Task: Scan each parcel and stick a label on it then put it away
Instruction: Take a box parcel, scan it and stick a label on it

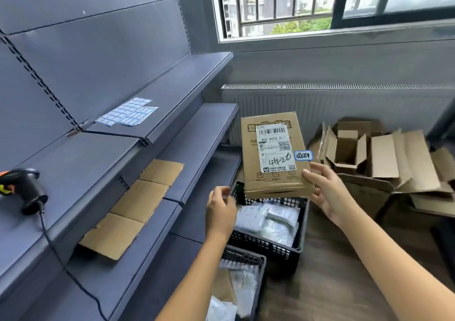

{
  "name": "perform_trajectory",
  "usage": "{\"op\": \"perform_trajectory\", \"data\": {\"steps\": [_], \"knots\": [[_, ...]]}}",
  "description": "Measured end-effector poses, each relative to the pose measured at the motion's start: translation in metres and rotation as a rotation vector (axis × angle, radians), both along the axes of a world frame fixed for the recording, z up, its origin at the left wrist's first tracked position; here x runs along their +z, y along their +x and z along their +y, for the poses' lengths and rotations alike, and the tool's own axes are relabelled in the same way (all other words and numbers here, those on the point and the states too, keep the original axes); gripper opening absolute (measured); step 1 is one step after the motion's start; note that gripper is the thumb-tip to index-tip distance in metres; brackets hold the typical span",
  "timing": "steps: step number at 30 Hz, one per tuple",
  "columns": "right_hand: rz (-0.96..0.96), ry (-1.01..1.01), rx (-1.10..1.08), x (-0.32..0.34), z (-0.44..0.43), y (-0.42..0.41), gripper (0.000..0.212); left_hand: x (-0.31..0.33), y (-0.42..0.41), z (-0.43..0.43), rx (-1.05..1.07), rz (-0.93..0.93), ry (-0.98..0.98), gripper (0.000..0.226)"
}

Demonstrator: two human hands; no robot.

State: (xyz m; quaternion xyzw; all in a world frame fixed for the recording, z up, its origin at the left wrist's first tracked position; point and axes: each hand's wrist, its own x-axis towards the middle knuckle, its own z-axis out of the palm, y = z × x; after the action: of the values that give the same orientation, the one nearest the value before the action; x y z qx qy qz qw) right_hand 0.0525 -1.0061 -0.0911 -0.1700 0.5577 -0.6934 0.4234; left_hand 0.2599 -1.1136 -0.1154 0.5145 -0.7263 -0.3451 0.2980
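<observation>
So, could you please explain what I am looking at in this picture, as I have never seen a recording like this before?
There is no machine here: a person wears one wide-angle camera on the head, looking down at their own bare hands. The right hand grips a flat brown cardboard parcel by its lower corner; it carries a white printed shipping label and a small blue-edged handwritten sticker. The left hand hovers beside it, fingers loosely curled, apparently holding nothing. On the grey metal shelves lie a black corded barcode scanner, sheets of blue-edged blank stickers and a flattened brown cardboard sheet. Below the parcel stands a black plastic crate of white mailer bags; opened cardboard boxes are piled to the right.
</observation>
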Motion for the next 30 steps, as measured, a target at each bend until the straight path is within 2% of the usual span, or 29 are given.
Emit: {"op": "perform_trajectory", "data": {"steps": [9, 15, 25, 30], "knots": [[-0.050, 0.044, -0.008, -0.018, 0.002, -0.116, 0.030, -0.023, -0.116, -0.004, 0.016, -0.046, 0.079, 0.020], [-0.031, 0.074, 0.065, -0.021, -0.019, -0.200, 0.021, -0.032, -0.199, -0.007, 0.049, 0.000, 0.142, 0.016], [-0.067, 0.144, 0.167, -0.049, -0.092, -0.258, 0.017, -0.051, -0.242, -0.060, 0.190, -0.042, 0.244, 0.012], [-0.060, 0.175, 0.189, -0.061, -0.146, -0.280, 0.017, -0.064, -0.272, -0.107, 0.132, 0.053, 0.366, 0.025]]}}
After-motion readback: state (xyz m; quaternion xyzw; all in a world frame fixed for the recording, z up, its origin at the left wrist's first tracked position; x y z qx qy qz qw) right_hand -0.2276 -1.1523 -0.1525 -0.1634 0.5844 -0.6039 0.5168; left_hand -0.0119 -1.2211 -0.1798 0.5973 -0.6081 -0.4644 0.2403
